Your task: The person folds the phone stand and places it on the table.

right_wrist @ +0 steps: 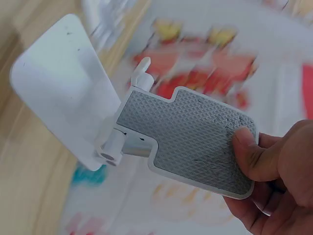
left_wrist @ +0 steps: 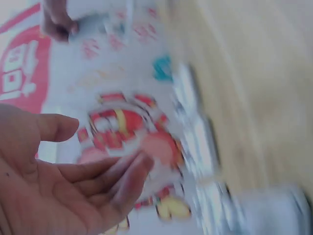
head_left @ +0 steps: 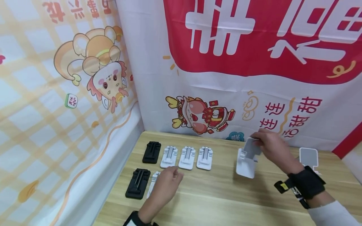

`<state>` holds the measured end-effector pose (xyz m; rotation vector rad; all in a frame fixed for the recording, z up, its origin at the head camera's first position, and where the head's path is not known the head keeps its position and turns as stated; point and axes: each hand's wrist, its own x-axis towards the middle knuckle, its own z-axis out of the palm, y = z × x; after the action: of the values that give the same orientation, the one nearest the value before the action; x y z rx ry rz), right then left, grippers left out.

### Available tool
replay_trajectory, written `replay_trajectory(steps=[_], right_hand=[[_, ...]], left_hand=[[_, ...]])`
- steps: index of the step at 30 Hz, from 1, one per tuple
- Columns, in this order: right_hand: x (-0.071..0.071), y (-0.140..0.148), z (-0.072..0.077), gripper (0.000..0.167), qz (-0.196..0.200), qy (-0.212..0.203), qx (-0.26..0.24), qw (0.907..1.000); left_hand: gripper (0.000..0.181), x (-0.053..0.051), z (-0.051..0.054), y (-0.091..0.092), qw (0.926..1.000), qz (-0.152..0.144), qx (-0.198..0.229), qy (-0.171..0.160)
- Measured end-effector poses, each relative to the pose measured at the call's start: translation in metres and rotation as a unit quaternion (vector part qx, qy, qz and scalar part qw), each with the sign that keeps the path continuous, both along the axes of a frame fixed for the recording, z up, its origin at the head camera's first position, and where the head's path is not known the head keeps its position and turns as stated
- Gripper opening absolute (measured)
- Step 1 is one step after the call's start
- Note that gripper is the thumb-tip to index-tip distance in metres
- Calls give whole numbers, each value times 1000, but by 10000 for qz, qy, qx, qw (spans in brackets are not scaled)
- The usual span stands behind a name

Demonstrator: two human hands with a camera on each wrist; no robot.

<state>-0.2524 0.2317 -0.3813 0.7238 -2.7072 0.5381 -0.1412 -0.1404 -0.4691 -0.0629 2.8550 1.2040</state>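
My right hand [head_left: 272,147] pinches an unfolded white phone stand [right_wrist: 195,139] by its grey-padded plate, thumb on the pad and fingers behind. The stand's flat white base [right_wrist: 63,83] hangs at the other end of the hinge, above the table's right part. Over the table's left part, my left hand [head_left: 167,183] holds nothing, its fingers loosely bent with the thumb apart. Nearest to it is a folded white phone stand [head_left: 153,182], partly hidden by the hand. Just beyond stand three folded white ones, the middle one [head_left: 186,158] among them.
Two black folded phone stands [head_left: 151,152] lie at the table's left side, one behind the other. Another white stand with a grey pad [head_left: 309,157] is at the right, partly behind the right arm. Printed cloth [head_left: 152,94] hangs along the table's back and left edges.
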Motion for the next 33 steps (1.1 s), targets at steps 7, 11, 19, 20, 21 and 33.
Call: replay_trajectory(steps=[7, 11, 19, 20, 21, 33], right_hand=[[43, -61, 28, 17, 517, 165, -462, 9975], [67, -84, 33, 18, 790, 294, -566, 9948], [83, -100, 37, 23, 1036, 407, -532, 9924], [82, -100, 36, 23, 1023, 339, -601, 9924], [81, -100, 35, 23, 1004, 253, -693, 9922], [75, -99, 27, 55, 859, -1862, -2369, 9496]], left_hand=[[67, -3, 17, 41, 9630, -990, 2364, -836], [49, -2, 19, 56, 9292, -1129, 3327, -1149], [27, 0, 21, 62, 9011, -1051, 3879, -1625], [27, 1, 21, 62, 9014, -1036, 3889, -1597], [27, 2, 22, 62, 9018, -1034, 3895, -1558], [35, 2, 51, 56, 8961, -995, 3951, -1760]])
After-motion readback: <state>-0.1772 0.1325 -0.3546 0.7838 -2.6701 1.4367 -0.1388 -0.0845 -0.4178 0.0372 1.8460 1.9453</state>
